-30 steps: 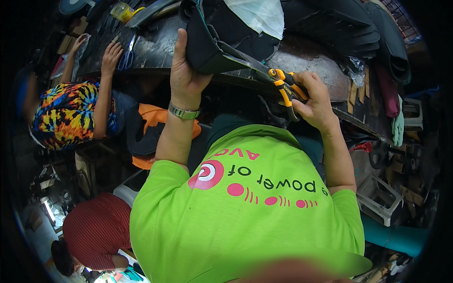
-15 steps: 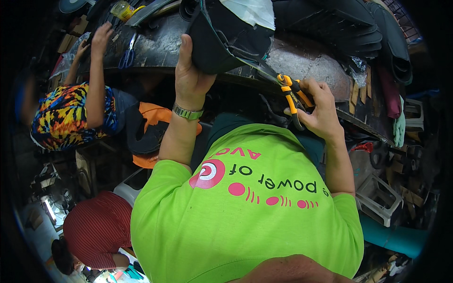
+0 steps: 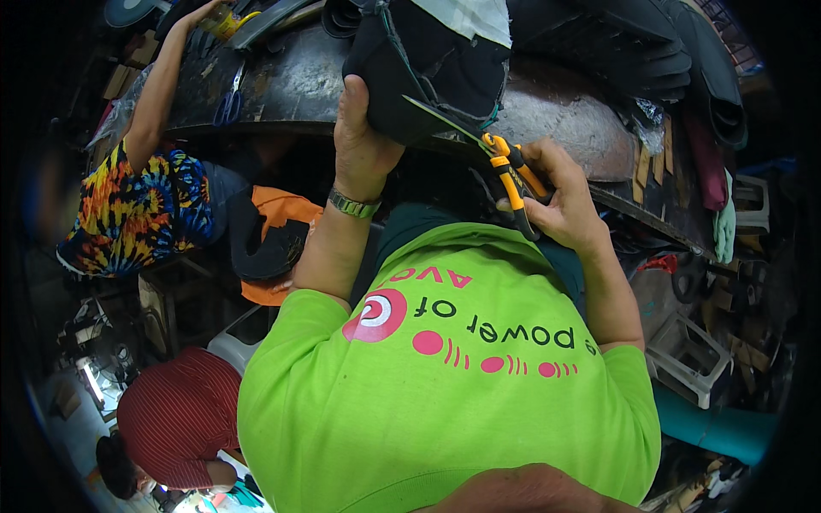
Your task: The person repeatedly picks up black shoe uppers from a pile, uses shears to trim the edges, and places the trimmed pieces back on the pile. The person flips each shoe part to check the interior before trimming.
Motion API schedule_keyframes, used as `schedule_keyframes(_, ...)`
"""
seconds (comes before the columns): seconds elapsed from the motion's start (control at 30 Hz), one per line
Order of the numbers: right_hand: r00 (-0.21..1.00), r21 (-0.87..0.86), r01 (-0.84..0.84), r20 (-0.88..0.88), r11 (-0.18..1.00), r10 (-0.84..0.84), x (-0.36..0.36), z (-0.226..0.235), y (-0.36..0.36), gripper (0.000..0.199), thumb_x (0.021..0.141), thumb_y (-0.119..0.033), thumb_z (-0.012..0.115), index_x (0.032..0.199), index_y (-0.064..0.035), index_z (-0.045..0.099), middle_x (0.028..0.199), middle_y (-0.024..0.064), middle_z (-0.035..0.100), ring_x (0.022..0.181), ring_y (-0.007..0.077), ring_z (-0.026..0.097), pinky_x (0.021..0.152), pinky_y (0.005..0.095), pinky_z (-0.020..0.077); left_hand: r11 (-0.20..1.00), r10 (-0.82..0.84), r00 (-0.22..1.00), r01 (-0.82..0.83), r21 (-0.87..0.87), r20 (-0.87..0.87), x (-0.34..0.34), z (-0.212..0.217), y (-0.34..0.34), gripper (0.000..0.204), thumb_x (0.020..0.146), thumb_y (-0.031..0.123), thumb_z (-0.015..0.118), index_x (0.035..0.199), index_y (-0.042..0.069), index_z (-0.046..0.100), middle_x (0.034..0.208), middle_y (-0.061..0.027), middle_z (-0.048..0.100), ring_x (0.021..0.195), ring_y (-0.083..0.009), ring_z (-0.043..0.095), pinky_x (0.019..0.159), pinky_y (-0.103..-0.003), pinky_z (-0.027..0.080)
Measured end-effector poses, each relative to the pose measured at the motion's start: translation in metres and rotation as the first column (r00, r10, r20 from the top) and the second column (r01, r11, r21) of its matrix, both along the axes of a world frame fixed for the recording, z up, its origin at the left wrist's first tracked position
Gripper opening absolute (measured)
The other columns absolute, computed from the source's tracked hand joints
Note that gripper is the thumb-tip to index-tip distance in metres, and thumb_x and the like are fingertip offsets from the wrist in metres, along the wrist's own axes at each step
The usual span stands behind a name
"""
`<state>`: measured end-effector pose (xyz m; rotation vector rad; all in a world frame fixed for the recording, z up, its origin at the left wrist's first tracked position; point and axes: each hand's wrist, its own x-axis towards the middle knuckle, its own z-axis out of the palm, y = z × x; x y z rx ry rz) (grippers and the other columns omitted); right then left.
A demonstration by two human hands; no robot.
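My left hand (image 3: 366, 145) grips the lower left side of a black, rounded, bag-like piece (image 3: 389, 85) and holds it up at the table edge. Its seams carry green edging, and a white sheet (image 3: 470, 15) lies over its top. My fingers behind it are hidden. Closed round the yellow-and-black handles of long-bladed shears (image 3: 511, 175) is my right hand (image 3: 566, 197). The blades point up and left and overlap the lower part of the black piece; I cannot tell whether they touch it.
Blue-handled scissors (image 3: 229, 106) lie on the dark worktable (image 3: 291, 81). Stacked black sheets (image 3: 616, 51) fill its far right, above wooden strips (image 3: 657, 167). A person in a multicoloured shirt (image 3: 141, 214) reaches over the table. Behind are a person in red (image 3: 175, 419) and a stool (image 3: 684, 359).
The black piece has moved slightly right and turned. My right hand and the shears have shifted left, and more of the blade shows. The co-worker's arm has reached farther across the table.
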<state>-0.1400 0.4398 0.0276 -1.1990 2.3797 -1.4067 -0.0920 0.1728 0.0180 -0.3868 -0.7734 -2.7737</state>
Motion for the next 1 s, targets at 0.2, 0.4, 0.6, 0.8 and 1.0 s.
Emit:
schedule_keyframes(0.2,0.998,0.026,0.031,0.057,0.999,-0.033,0.009,0.005,0.001,0.052,0.068,-0.032,0.085,0.100,-0.0033,0.056,0.083,0.0097,0.056,0.076,0.0239,0.048,0.071,0.0338,0.0400,0.996,0.089,0.996,-0.089,0.008,-0.006,-0.004,-0.009,-0.001,0.045,0.099,0.048,0.055,0.125,0.012,0.065,0.114,-0.0053,0.073,0.099,-0.0207,0.072,0.085,-0.039,0.059)
schedule_keyframes(0.4,0.992,0.114,0.088,-0.096,0.990,-0.077,0.025,0.016,0.006,0.056,0.065,-0.026,0.086,0.106,-0.0013,0.057,0.090,0.0097,0.057,0.083,0.0250,0.049,0.076,0.0348,0.0402,0.989,0.146,0.988,-0.146,-0.002,0.055,-0.001,-0.008,0.005,0.045,0.098,0.050,0.056,0.119,0.012,0.066,0.106,-0.0047,0.074,0.094,-0.0199,0.072,0.083,-0.039,0.060)
schedule_keyframes(0.6,0.991,0.085,0.092,0.094,0.992,-0.100,0.025,0.006,0.005,0.057,0.066,-0.025,0.087,0.108,-0.0017,0.057,0.094,0.0093,0.059,0.087,0.0245,0.050,0.080,0.0340,0.0421,0.989,0.148,0.989,-0.148,-0.021,-0.029,0.001,-0.011,0.008,0.035,0.102,0.036,0.056,0.123,0.008,0.062,0.110,-0.0062,0.071,0.095,-0.0190,0.072,0.081,-0.034,0.061)
schedule_keyframes(0.8,0.992,0.158,0.124,-0.019,0.980,-0.122,0.031,0.008,0.006,0.058,0.066,-0.025,0.087,0.111,-0.0020,0.058,0.096,0.0096,0.060,0.090,0.0249,0.051,0.081,0.0342,0.0430,0.975,0.175,0.984,-0.179,-0.133,-0.041,0.006,-0.012,0.004,0.050,0.098,0.052,0.054,0.123,0.010,0.062,0.114,-0.0044,0.070,0.097,-0.0202,0.071,0.085,-0.038,0.059)
schedule_keyframes(1.0,0.993,0.085,0.119,0.010,0.989,-0.121,0.033,0.005,0.006,0.059,0.066,-0.037,0.088,0.107,-0.0038,0.060,0.087,0.0083,0.061,0.079,0.0242,0.046,0.075,0.0363,0.0387,0.969,0.243,0.970,-0.244,-0.043,-0.024,0.006,-0.010,0.000,0.049,0.097,0.053,0.056,0.121,0.012,0.065,0.111,-0.0023,0.071,0.103,-0.0179,0.068,0.090,-0.036,0.054)
